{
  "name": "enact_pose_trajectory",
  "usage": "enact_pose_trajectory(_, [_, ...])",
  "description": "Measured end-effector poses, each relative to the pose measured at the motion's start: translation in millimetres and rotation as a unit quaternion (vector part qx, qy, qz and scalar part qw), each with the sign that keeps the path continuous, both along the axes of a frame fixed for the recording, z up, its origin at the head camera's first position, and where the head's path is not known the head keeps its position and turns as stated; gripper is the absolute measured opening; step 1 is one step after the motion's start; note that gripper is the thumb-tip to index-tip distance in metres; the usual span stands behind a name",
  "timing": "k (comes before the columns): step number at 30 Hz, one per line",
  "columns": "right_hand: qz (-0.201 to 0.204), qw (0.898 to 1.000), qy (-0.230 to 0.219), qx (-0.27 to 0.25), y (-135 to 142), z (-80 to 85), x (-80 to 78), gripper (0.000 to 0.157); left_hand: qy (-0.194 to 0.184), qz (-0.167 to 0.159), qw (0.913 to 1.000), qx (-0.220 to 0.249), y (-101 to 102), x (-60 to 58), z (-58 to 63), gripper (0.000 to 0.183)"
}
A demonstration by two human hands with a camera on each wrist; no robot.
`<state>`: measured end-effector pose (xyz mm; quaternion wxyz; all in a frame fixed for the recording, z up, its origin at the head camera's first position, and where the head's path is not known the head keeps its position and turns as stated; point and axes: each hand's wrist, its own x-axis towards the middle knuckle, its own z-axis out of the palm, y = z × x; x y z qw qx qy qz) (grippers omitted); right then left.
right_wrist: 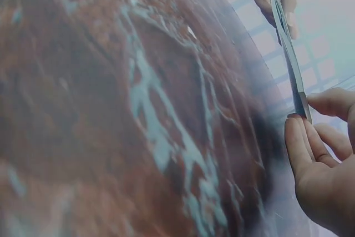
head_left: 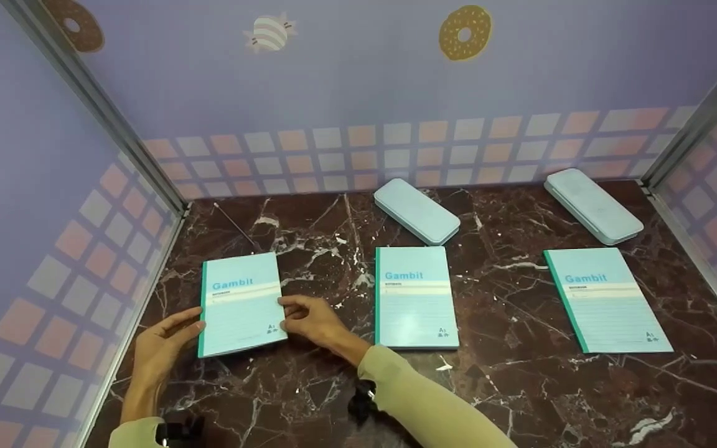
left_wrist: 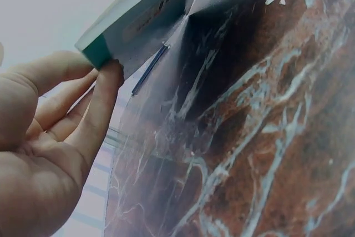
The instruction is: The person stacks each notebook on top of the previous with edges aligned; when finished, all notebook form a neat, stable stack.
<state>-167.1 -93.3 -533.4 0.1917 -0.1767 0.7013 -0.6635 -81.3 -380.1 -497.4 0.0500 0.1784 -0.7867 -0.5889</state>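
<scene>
On the left side of the table, a light-blue Gambit notebook (head_left: 243,317) with a green spine is held between both hands. My left hand (head_left: 154,354) pinches its green spine edge between thumb and fingers. The right hand (head_left: 316,322) grips the opposite edge, thumb on top and fingers beneath in the right wrist view. Seen from the left wrist, the notebook's underside (left_wrist: 147,26) shows above the dark marble surface, so it is lifted. A thin dark pen-like stick (head_left: 234,224) lies just behind the notebook, its near end close to the top edge.
Two more Gambit notebooks lie flat, one in the middle (head_left: 417,311) and one at the right (head_left: 607,305). Behind them sit two pale-blue cases, the middle case (head_left: 417,211) and the right case (head_left: 594,206). Patterned lilac walls (head_left: 358,93) enclose the marble table (head_left: 508,398).
</scene>
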Motion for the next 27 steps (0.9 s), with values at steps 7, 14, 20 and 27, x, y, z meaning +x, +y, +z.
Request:
enact_pose_trajectory(7, [0.01,1.0,0.002,-0.013,14,10.5,-3.6,0.049,0.013,-0.026,0.9994,-0.019,8,1.6,4.0,0.048])
enact_pose_trajectory(14, [0.016,1.0,0.009,0.0,29,20.1,-5.2,0.05,0.027,-0.042,0.9983,-0.03,20,1.9,9.4,0.046])
enact_pose_trajectory(20, [0.02,0.998,0.053,0.0,48,26.9,-2.3,0.051,0.056,-0.062,0.9964,-0.014,34,1.0,15.8,0.042])
enact_pose_trajectory(27, [0.02,0.996,0.092,-0.006,72,32.2,1.7,0.05,0.06,-0.086,0.9945,0.003,50,-2.5,25.1,0.043])
